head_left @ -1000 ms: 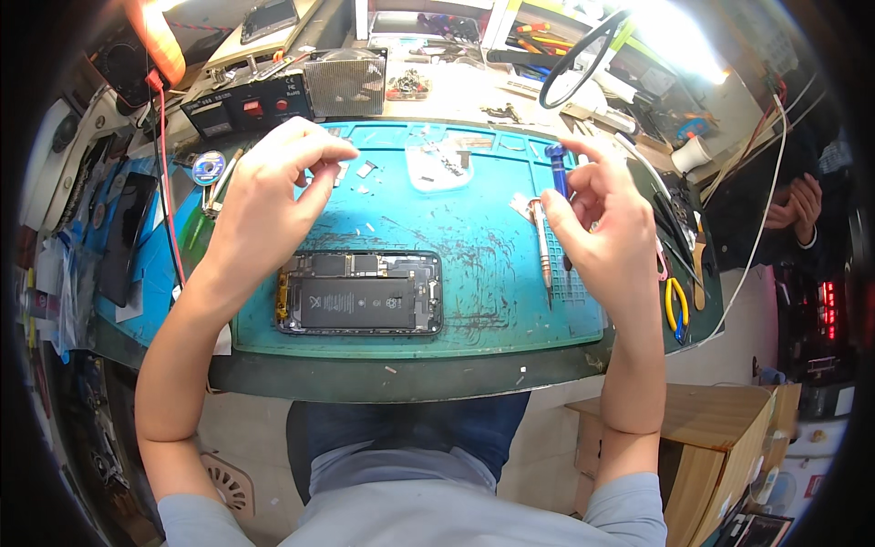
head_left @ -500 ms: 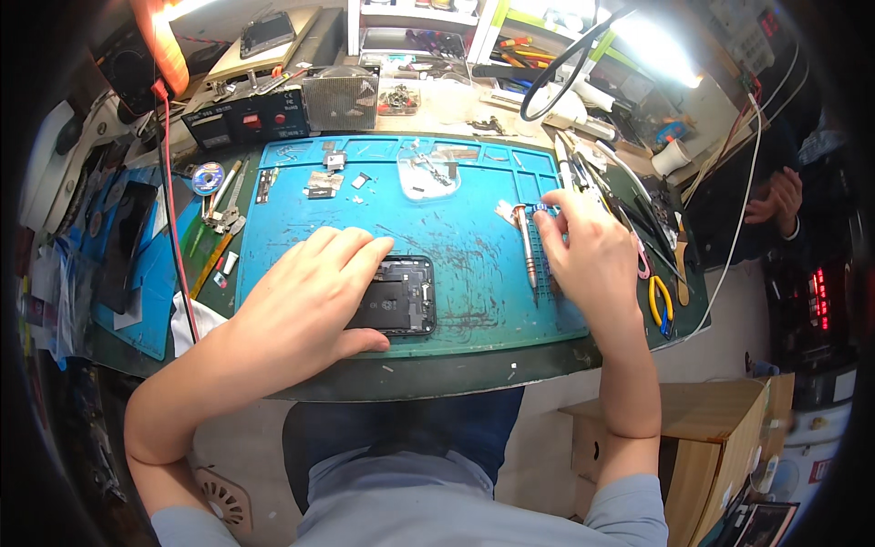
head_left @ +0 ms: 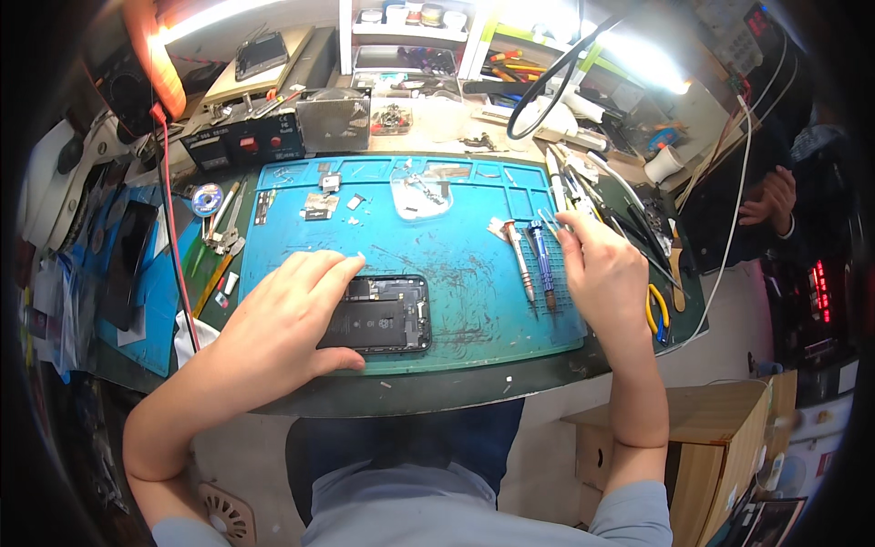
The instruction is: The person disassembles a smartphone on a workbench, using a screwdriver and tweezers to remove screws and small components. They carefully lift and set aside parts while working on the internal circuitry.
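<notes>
An opened smartphone [head_left: 378,324] lies on the blue mat with its black battery and inner parts bare. My left hand [head_left: 296,310] rests across its left end, the thumb at the near edge and the fingers at the far edge, gripping it. My right hand [head_left: 606,273] is at the mat's right side, thumb and forefinger brought together. Slim pale prongs show at those fingertips; what they belong to is hidden. Just left of this hand a blue screwdriver [head_left: 543,264] lies beside a silver-and-copper screwdriver [head_left: 521,262], both pointing towards me.
A clear plastic dish [head_left: 422,196] with small parts stands on the blue mat [head_left: 483,301]. Loose phone pieces [head_left: 319,206] lie at its far left. Pliers [head_left: 658,313] and several tools crowd the right edge. A red cable [head_left: 173,228] hangs at left; another person's hand [head_left: 773,196] shows at right.
The blue screwdriver, whose end was at my right fingertips, now lies free on the mat. My right hand has shifted slightly right. My left hand stays on the phone.
</notes>
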`<state>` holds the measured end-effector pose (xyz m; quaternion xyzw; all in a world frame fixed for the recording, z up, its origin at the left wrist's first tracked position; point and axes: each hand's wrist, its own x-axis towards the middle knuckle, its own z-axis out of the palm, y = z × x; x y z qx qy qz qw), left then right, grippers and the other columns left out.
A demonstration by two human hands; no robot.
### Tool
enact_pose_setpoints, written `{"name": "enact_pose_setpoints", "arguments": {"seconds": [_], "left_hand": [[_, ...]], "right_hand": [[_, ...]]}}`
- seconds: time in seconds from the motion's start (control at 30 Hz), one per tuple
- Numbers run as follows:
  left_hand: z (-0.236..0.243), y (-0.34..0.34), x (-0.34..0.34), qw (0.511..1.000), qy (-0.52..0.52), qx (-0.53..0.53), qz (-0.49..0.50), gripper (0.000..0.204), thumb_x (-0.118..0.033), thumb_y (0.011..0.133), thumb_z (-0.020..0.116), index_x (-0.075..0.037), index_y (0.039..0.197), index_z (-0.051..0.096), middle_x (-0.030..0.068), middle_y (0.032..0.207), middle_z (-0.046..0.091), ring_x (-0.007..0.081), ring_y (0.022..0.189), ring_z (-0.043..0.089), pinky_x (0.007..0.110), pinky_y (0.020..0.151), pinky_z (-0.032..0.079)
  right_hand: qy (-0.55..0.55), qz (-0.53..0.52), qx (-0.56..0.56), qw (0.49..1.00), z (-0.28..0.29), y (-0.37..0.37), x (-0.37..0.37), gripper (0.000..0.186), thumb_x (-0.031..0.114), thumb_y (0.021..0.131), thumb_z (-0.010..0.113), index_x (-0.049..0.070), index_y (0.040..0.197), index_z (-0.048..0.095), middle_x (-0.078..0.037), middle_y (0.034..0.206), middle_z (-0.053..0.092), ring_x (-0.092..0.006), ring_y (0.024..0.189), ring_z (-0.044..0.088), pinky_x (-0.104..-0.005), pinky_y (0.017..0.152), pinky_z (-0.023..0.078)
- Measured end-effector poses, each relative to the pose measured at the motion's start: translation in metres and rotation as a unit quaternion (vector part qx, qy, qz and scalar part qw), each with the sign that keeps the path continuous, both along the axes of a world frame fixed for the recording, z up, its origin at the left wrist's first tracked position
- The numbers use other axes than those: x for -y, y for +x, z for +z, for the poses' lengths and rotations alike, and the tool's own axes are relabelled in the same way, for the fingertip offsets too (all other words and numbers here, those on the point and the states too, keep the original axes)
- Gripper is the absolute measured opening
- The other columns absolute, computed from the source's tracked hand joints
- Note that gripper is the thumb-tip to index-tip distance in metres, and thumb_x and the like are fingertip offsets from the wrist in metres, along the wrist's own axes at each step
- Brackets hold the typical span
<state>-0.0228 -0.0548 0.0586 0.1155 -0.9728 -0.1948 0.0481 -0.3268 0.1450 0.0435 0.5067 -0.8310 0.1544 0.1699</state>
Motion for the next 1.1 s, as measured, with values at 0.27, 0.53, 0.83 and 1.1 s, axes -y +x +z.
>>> {"name": "enact_pose_setpoints", "arguments": {"seconds": [0.27,0.53,0.83,1.1], "left_hand": [[0.015,-0.010,-0.005,0.999,-0.036,0.007,-0.004,0.088,-0.032,0.075,0.097,0.000,0.147,0.058,0.0171,0.123,0.065,0.0355,0.117,0.061,0.041,0.102,0.047],[0.027,-0.032,0.034,0.970,0.228,0.075,0.048,0.026,-0.020,0.106,0.070,0.005,0.111,0.075,0.0145,0.089,0.076,0.0255,0.078,0.071,0.038,0.075,0.057],[0.011,0.001,0.026,0.707,0.669,0.001,0.228,0.052,0.000,0.100,0.062,0.002,0.150,0.050,0.0199,0.142,0.068,0.0350,0.121,0.075,0.053,0.098,0.067],[-0.014,0.017,-0.042,0.554,0.804,-0.034,0.214,0.043,-0.016,0.115,0.057,0.004,0.152,0.049,0.0230,0.153,0.060,0.0332,0.147,0.058,0.049,0.123,0.051]], "right_hand": [[-0.023,-0.085,-0.003,0.996,0.011,-0.043,-0.023,0.018,0.025,0.100,0.076,0.010,0.108,0.079,-0.013,0.090,0.079,-0.0348,0.084,0.078,-0.0455,0.074,0.058],[0.055,0.007,0.107,0.993,0.004,-0.032,-0.015,0.024,0.033,0.102,0.075,0.012,0.112,0.079,-0.012,0.090,0.081,-0.0307,0.082,0.079,-0.0416,0.073,0.060],[0.012,0.079,0.151,0.985,0.000,0.000,0.004,0.027,0.024,0.101,0.075,0.012,0.125,0.075,-0.010,0.095,0.080,-0.0305,0.084,0.078,-0.0415,0.075,0.060],[0.014,0.069,-0.046,0.996,-0.024,0.021,0.025,0.052,0.009,0.091,0.074,0.009,0.142,0.065,-0.011,0.098,0.073,-0.0302,0.084,0.075,-0.0417,0.072,0.062]]}}
